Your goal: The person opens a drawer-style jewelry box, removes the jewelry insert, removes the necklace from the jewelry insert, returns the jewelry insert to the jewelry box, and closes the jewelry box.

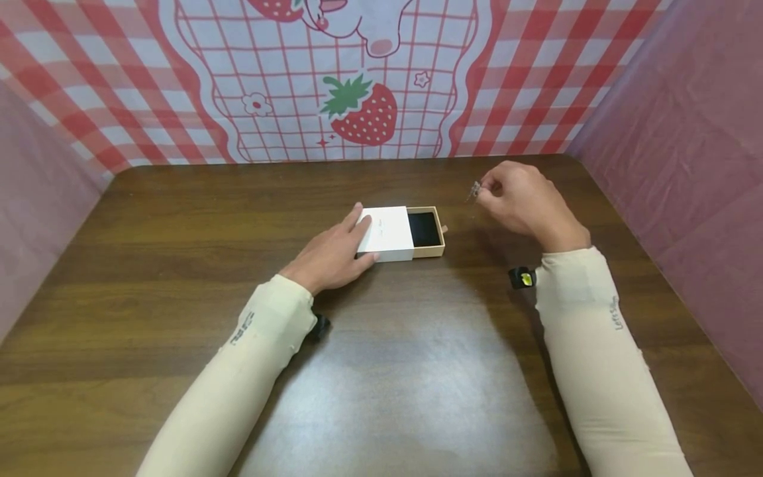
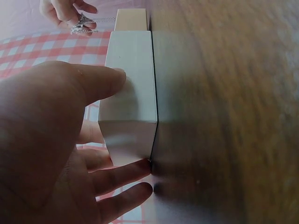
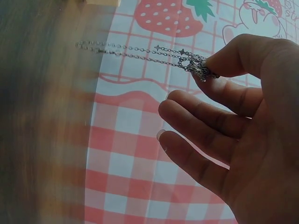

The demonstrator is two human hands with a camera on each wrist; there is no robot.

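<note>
A white slide-out gift box (image 1: pixel 386 233) lies on the table, its cream drawer (image 1: pixel 440 233) partly pulled out to the right. Inside the drawer sits a black pad (image 1: pixel 424 229), and a small ribbon tab (image 1: pixel 444 228) sticks out at its end. My left hand (image 1: pixel 331 257) holds the white sleeve at its left end, thumb (image 2: pixel 105 83) against the front side, fingertips on top and around the end. Right of the box and above the table, my right hand (image 1: pixel 524 199) pinches a bunched silver chain (image 3: pixel 198 67) with star charms between thumb and index finger. A loop of it dangles free.
The brown wooden table (image 1: pixel 381 371) runs back to a red-checked cloth (image 1: pixel 530 79) with strawberries. Pink cloth (image 1: pixel 673 132) hangs along the right side, and more on the left. A small black device (image 1: pixel 523 278) is strapped at my right wrist, another at the left.
</note>
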